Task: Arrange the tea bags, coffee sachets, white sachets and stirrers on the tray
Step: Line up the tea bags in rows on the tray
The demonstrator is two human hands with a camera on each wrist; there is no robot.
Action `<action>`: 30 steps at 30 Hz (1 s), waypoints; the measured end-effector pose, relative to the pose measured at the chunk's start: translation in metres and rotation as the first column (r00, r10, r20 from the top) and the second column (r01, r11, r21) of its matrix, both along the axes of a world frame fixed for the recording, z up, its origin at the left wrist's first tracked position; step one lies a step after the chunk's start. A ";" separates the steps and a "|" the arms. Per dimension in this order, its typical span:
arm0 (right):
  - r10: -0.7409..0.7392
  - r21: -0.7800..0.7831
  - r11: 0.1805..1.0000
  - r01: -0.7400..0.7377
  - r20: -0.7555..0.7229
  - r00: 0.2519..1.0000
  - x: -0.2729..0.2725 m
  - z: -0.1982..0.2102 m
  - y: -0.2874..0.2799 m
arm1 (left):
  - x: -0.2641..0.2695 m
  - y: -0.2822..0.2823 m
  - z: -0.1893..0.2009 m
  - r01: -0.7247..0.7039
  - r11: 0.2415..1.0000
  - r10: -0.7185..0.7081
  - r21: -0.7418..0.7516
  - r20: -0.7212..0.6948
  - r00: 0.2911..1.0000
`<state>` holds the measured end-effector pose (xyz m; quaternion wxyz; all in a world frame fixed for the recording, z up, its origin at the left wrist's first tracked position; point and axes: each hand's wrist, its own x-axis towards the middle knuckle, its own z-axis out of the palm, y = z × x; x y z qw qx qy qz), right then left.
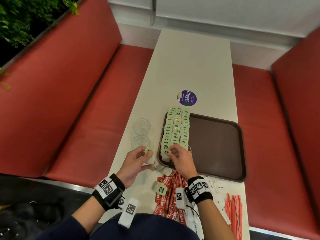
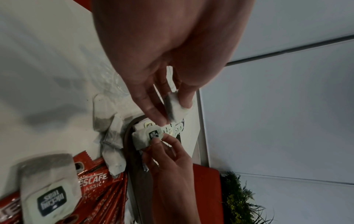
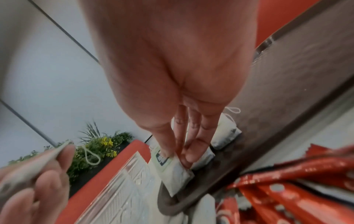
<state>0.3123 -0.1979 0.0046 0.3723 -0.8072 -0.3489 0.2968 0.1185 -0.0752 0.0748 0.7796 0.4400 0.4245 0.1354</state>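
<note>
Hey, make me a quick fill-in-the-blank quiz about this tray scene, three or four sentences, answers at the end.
1. The tea bags lie in ____ rows along the left side of the brown tray.
2. The right hand sets a tea bag at the ____ end of the leftmost row.
3. The left hand holds a spare ____ beside the tray.
4. The red coffee sachets lie on the ____, not the tray.

Missing words: three; near; tea bag; table

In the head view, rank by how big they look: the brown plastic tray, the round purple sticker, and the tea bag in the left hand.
1. Brown plastic tray
2. Round purple sticker
3. Tea bag in the left hand, partly covered by fingers
</note>
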 end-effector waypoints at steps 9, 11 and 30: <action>-0.064 -0.037 0.997 0.072 0.180 0.982 -0.011 -0.015 0.015 | -0.001 0.003 -0.010 -0.040 0.999 0.040 0.006 0.015 0.999; -0.076 -0.057 0.994 0.090 0.210 0.975 -0.013 -0.013 0.016 | -0.001 0.003 -0.010 -0.007 1.000 0.006 0.017 0.027 1.000; -0.003 0.199 0.979 0.038 -0.174 0.985 -0.024 0.063 0.006 | 0.013 0.005 -0.012 0.201 0.936 -0.181 0.287 -0.096 0.979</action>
